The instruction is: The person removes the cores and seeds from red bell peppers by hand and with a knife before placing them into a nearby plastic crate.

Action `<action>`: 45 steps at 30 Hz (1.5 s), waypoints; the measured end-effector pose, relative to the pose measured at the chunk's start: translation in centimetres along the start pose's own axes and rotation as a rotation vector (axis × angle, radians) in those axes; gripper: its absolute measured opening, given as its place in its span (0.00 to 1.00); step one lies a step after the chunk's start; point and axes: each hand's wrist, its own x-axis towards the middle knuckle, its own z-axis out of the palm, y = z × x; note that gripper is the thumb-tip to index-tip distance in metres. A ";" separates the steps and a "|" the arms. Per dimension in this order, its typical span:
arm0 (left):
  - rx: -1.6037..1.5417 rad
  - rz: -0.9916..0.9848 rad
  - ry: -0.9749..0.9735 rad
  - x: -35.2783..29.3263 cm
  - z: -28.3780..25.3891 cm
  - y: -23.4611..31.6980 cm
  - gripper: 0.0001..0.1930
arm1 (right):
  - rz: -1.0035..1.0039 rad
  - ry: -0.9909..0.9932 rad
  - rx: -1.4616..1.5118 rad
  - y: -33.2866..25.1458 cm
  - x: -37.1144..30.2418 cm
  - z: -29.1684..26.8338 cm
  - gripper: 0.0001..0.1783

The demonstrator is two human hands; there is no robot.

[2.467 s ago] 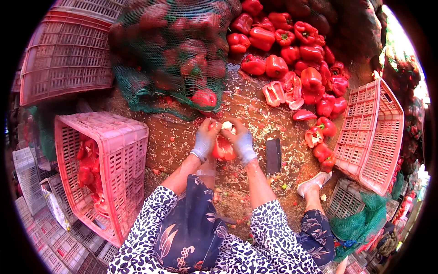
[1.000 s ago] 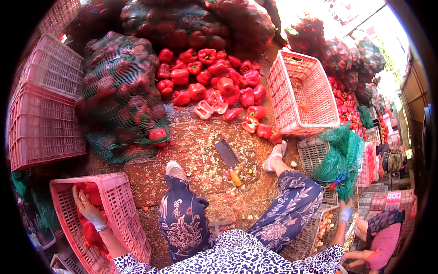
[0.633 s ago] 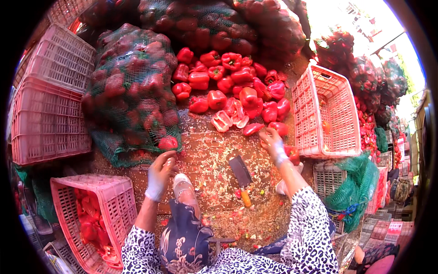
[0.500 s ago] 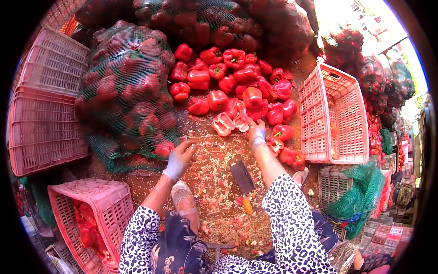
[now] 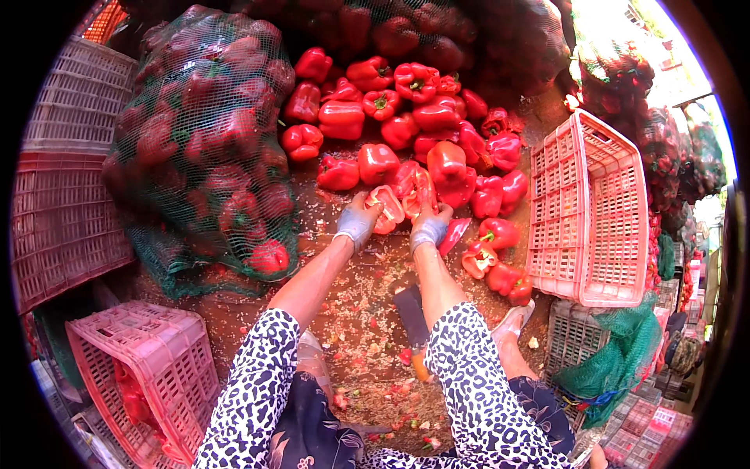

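Both hands wear thin, pale gloves and reach to the near edge of a heap of red bell peppers [image 5: 378, 163]. My left hand [image 5: 358, 222] closes its fingers on the left side of a cut bell pepper half [image 5: 386, 208], whose pale inside shows. Close beside it, my right hand [image 5: 431, 225] grips another cut pepper half [image 5: 423, 190]; its fingertips are partly hidden behind the flesh. A red pepper piece [image 5: 455, 236] lies just right of that hand. Below, a dark broad-bladed cleaver [image 5: 410, 314] with an orange-brown handle rests on the seed-strewn floor, partly behind my right forearm.
A large green mesh sack of peppers [image 5: 205, 148] stands at the left. An open pink crate [image 5: 558, 207] sits to the right, and another pink crate [image 5: 168, 367] holding red pieces lies at lower left. Green netting [image 5: 621, 363] drapes over a crate at lower right.
My left hand has moved forward and right from above the floor to a cut pepper half. My right hand has shifted slightly left and holds a pepper half. The view has shifted a little.
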 end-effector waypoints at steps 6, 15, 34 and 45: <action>-0.601 -0.038 -0.058 -3.3 -0.4 -2.1 0.25 | 0.075 -0.301 0.471 0.3 -6.0 -2.2 0.20; -0.954 0.303 -0.006 -26.0 -18.7 2.7 0.21 | -0.561 -0.885 0.567 -14.4 -25.8 -13.8 0.20; -0.275 -0.203 0.869 -53.2 -35.8 -18.1 0.24 | -0.845 -0.467 -0.425 -2.0 -9.7 -14.6 0.35; 1.119 0.360 0.865 -41.2 -27.4 -2.0 0.19 | -0.476 -0.579 -0.693 1.6 8.1 -12.0 0.37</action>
